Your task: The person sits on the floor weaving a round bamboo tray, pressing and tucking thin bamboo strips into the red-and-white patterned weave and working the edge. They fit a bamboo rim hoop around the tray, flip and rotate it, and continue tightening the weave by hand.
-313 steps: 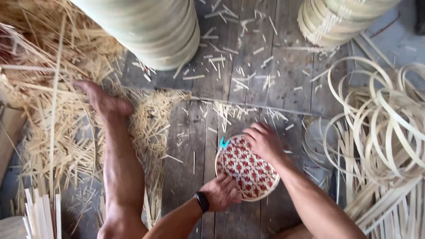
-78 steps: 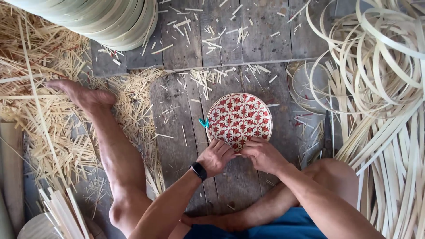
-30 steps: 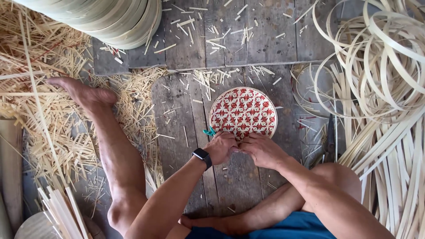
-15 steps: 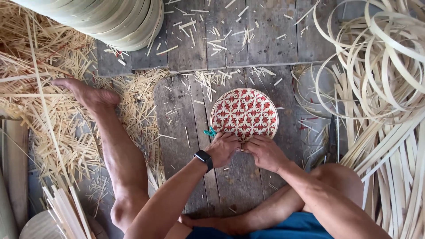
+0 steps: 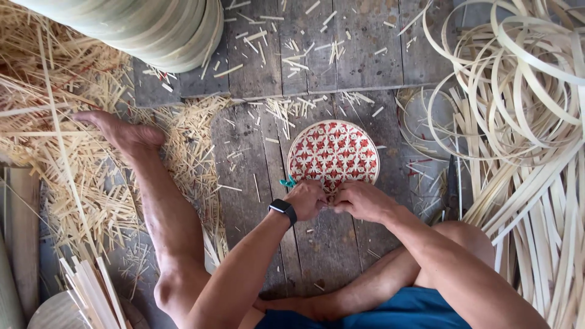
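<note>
A round woven bamboo tray (image 5: 334, 153) with a red and white star pattern lies on the wooden plank floor (image 5: 256, 189) in front of me. My left hand (image 5: 306, 198), with a black watch on the wrist, pinches the tray's near rim. My right hand (image 5: 363, 201) grips the same rim just beside it, and the fingers of both hands meet there. A small teal clip or tie (image 5: 287, 182) sticks out at the rim, left of my left hand.
My bare left leg and foot (image 5: 125, 132) stretch over a heap of bamboo splinters (image 5: 61, 152) at left. Long bamboo strips and hoops (image 5: 524, 109) pile up at right. A stack of round bamboo rims (image 5: 152, 27) stands at the top left. A dark blade tool (image 5: 452, 189) lies by my right knee.
The tray has stayed in place on the floor while both hands have drawn closer together on its near rim. My view has shifted only slightly.
</note>
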